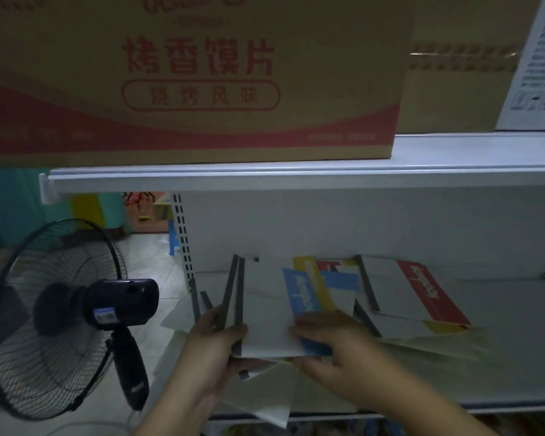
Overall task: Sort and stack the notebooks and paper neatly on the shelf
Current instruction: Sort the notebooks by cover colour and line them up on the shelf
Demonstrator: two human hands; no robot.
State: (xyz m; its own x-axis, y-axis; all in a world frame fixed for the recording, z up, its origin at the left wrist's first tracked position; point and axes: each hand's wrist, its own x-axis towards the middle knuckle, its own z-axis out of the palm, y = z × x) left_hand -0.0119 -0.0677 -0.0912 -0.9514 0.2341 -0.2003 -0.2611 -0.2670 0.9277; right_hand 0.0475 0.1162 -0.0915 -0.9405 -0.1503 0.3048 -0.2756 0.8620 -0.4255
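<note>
Notebooks point(265, 309) are lying fanned across the white shelf point(516, 341), left hand point(214, 350) and right hand point(334, 344) both gripping them; the cardboard box point(202, 73) above is showing 烤香馍片.

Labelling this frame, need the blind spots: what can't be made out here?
Head view only.
1. Count of notebooks the left hand grips: they overlap, hand covers their near edges.
2. Whether the right hand pinches or just rests on the blue-banded notebook: contact blurred.
3. Red-banded notebook: print blurred.
4. Printed sheet, top right: cut by frame edge, text too small.
</note>
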